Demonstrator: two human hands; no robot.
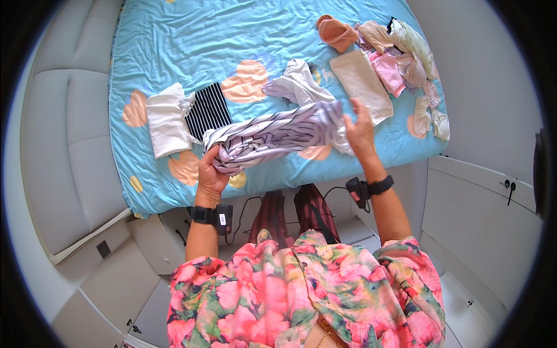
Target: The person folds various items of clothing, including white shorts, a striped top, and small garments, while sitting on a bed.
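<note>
A white and purple striped garment, bunched lengthwise, stretches above the near part of the bed. My left hand grips its left end, thumb on top. Beside the blurred right end is my right hand, fingers apart and apparently off the cloth. Behind the garment lies a crumpled light striped cloth. To the left, a black-and-white striped folded cloth rests against a folded white garment.
A blue bedspread covers the bed. At the right lie a folded cream cloth, a peach-coloured cloth, pink cloths and several small pale pieces. A padded grey headboard borders the left side; a white cabinet stands right.
</note>
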